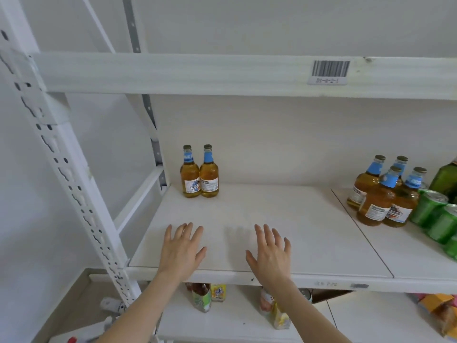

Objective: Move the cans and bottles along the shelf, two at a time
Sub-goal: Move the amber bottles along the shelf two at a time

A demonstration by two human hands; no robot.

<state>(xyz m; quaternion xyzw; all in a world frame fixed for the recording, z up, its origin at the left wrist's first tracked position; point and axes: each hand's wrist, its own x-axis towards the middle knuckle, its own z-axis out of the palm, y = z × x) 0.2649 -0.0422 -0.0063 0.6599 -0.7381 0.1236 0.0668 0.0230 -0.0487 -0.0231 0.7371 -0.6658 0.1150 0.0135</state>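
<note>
two bottles (199,172) back-left on shelf (284,231) | bottle cluster (385,194) right | cans (437,219) right of cluster

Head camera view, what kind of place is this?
Probably a stockroom or shop: a metal rack with a barcode label, stocked with bottles and green cans.

Wide bare shelf (272,219) ahead of my hands. Two bottles (199,172) block far left; bottle cluster (385,194) and green cans (437,219) crowd right.

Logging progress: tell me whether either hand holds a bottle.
No: the left hand and right hand are both spread open and empty over the shelf, apart from the two bottles behind.
</note>
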